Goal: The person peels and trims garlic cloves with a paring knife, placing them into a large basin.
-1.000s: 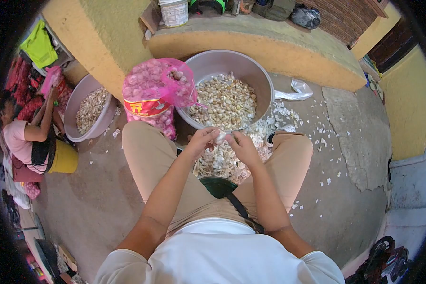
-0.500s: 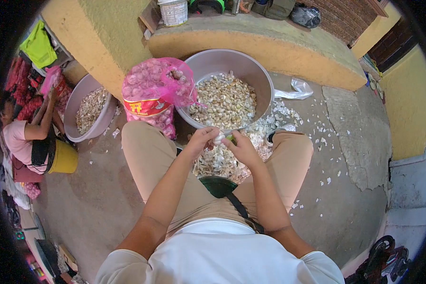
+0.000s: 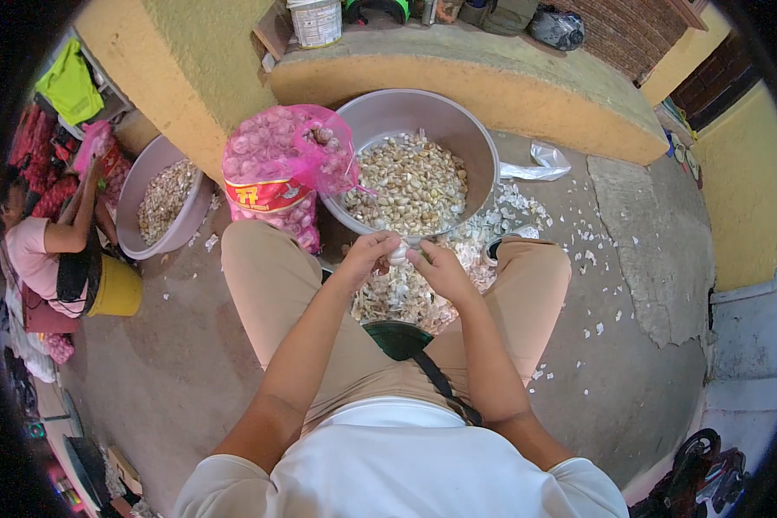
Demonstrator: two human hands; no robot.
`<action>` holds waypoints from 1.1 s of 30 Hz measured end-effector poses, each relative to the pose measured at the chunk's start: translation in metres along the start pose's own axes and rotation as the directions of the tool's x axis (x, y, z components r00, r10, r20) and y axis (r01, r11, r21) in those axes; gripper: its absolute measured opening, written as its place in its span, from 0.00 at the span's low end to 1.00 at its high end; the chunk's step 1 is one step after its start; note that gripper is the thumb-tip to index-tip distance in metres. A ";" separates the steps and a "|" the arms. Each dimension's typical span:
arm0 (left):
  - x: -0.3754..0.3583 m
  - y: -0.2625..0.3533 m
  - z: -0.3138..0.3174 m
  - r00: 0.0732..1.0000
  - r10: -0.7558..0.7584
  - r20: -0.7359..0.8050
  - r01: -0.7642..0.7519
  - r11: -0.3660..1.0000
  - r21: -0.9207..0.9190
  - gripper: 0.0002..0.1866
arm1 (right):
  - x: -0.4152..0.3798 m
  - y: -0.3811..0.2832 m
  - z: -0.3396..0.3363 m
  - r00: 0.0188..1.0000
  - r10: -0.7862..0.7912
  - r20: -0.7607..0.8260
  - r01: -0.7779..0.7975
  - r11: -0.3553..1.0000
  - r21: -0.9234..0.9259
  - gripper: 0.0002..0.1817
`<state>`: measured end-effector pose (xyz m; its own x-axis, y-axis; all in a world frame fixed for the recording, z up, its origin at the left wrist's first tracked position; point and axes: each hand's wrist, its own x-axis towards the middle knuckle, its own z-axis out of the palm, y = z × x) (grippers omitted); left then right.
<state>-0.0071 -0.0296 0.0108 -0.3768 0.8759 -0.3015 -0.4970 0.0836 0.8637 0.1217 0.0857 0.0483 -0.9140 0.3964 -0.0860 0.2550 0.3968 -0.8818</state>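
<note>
A pale garlic bulb [image 3: 399, 251] is pinched in the fingers of my left hand [image 3: 368, 259], between my knees. Close against its right side is my right hand [image 3: 443, 269], thumb and fingers curled closed. Whatever sits inside the right hand's grip is hidden. Below both hands lies a heap of garlic skins [image 3: 397, 298]. Just beyond them stands a large grey basin [image 3: 483, 147] with many loose garlic cloves [image 3: 414, 181] in it. Left of the basin, a pink mesh sack [image 3: 272, 155] full of garlic bulbs leans by my left knee.
At far left a person [image 3: 43, 246] sits on a yellow bucket [image 3: 116, 287] by a second basin [image 3: 194, 203] of cloves. Behind the large basin runs a low yellow ledge [image 3: 457, 91] bearing a white bucket [image 3: 317, 23]. Skin scraps [image 3: 589, 259] litter the floor at right.
My right fingers have shifted slightly on the garlic bulb, and a small green thing seen by them earlier is out of sight. The seated person's hands moved a little.
</note>
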 end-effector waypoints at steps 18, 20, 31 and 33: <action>0.010 -0.009 -0.008 0.992 0.092 -0.085 -0.103 0.985 -0.140 0.15 | 0.001 0.014 0.009 0.975 0.082 0.204 0.009 0.913 -0.408 0.20; 0.010 -0.008 -0.008 0.991 0.104 -0.082 -0.115 0.982 -0.151 0.15 | 0.001 0.019 0.008 0.987 0.110 0.119 -0.050 0.906 -0.421 0.21; 0.009 -0.005 -0.007 0.992 0.123 0.026 -0.117 0.979 -0.166 0.20 | 0.011 0.037 0.013 0.971 0.136 -0.196 -0.146 0.989 -0.038 0.20; 0.009 -0.006 -0.006 0.993 0.117 0.024 -0.112 0.980 -0.163 0.20 | 0.011 0.032 0.013 0.964 0.247 -0.101 -0.191 0.903 0.385 0.17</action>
<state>-0.0122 -0.0255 0.0004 -0.4136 0.8907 -0.1888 -0.5726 -0.0932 0.8145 0.1159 0.0916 0.0135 -0.7861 0.5638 -0.2534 0.2832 -0.0359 -0.9584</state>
